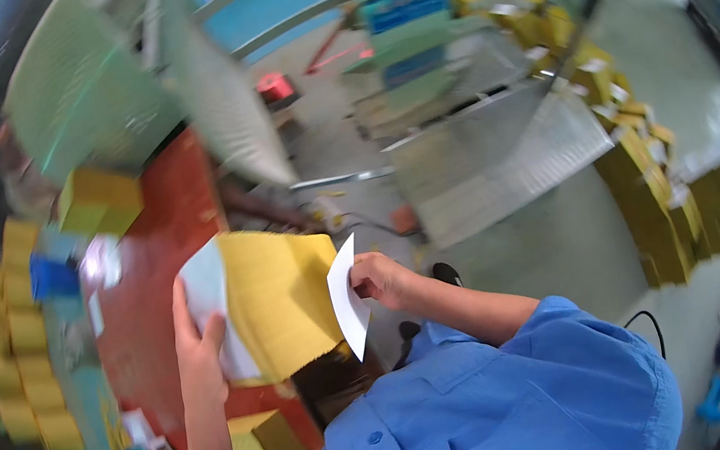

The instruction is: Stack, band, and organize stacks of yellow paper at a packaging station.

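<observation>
My left hand [198, 344] grips the left end of a yellow block-shaped bundle [283, 300], its thumb lying over a white area on that end. The bundle is held up above the red table, in front of my body. At its right end, my right hand [377, 278] pinches a white slip of paper [350, 305]. That slip is slightly curved and stands close against the bundle's edge; whether the two touch, I cannot tell. My right fingertips are partly hidden.
On the red table [181, 195] sit a yellow block [102, 201] at the far end and another yellow block [267, 445] near me. Yellow stacks [27, 345] rise at the left. A grey metal platform [499, 164] stands ahead right; more yellow bundles [644, 213] line the right.
</observation>
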Demonstrator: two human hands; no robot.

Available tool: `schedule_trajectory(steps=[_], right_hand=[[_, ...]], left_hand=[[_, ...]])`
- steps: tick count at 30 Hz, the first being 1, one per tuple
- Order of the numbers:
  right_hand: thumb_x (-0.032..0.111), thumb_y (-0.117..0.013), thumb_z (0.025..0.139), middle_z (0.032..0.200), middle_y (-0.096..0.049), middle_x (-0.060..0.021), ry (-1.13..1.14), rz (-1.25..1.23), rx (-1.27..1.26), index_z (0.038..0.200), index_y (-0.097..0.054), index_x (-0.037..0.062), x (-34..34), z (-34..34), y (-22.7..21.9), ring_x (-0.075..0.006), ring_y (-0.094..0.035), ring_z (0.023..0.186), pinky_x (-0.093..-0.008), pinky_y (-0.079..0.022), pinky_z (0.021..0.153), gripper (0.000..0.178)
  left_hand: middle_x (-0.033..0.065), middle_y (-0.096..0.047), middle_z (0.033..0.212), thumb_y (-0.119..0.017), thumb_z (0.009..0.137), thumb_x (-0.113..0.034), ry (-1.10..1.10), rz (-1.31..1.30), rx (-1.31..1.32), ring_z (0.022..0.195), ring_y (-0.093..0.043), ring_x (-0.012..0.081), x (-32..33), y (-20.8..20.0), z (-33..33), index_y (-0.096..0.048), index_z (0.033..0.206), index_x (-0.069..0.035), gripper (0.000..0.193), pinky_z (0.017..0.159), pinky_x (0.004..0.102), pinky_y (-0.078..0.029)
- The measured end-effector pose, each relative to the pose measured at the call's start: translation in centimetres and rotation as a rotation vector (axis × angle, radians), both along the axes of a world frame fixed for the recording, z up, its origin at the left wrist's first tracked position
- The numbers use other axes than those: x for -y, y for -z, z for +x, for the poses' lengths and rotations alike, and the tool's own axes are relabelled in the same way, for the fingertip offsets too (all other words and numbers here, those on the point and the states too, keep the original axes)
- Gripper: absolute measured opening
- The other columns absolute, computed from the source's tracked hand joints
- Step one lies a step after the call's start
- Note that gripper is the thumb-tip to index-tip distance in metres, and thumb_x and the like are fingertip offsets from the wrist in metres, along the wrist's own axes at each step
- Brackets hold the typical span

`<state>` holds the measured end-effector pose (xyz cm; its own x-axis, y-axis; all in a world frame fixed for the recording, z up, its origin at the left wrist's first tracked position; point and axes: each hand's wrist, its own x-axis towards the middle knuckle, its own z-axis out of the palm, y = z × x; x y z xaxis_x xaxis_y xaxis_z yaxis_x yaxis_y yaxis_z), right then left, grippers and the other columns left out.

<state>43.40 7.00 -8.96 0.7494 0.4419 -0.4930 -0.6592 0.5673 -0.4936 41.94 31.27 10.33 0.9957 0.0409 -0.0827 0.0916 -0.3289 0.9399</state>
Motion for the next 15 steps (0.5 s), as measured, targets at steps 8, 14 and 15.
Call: schedule_trajectory(steps=[8,14,15], right_hand=[[0.002,-0.055,0.070,0.078,-0.061,-0.0049,0.288,-0.272,0.109,0.075,-0.060,0.0052,28.2,-3.1,-3.5,-0.0164,-0.058,0.074,-0.0279,-0.046,0.068,0.008],[0.000,-0.057,0.070,0.087,-0.063,-0.0075,0.264,-0.208,0.077,0.088,-0.064,0.0000,47.9,-1.1,2.2,-0.0171,-0.061,0.082,-0.0272,-0.049,0.075,0.020],[0.001,-0.060,0.070,0.086,-0.062,-0.0073,0.259,-0.250,0.044,0.087,-0.064,0.0003,50.5,-0.5,2.5,-0.0161,-0.059,0.082,-0.0266,-0.049,0.077,0.018]], left_hand=[[0.0115,-0.040,0.144,-0.052,0.097,-0.010,0.298,-0.851,-0.096,0.124,-0.050,0.0264,20.3,13.3,4.1,-0.021,0.151,-0.013,0.063,0.101,0.0380,-0.045],[0.0116,-0.036,0.148,-0.046,0.100,-0.027,0.351,-1.067,-0.195,0.131,-0.043,0.0274,39.0,18.8,6.8,-0.022,0.151,-0.011,0.059,0.105,0.0406,-0.042],[0.0113,-0.036,0.148,-0.045,0.100,-0.030,0.286,-1.120,-0.222,0.132,-0.042,0.0269,41.1,20.9,7.2,-0.022,0.151,-0.010,0.059,0.105,0.0404,-0.041]])
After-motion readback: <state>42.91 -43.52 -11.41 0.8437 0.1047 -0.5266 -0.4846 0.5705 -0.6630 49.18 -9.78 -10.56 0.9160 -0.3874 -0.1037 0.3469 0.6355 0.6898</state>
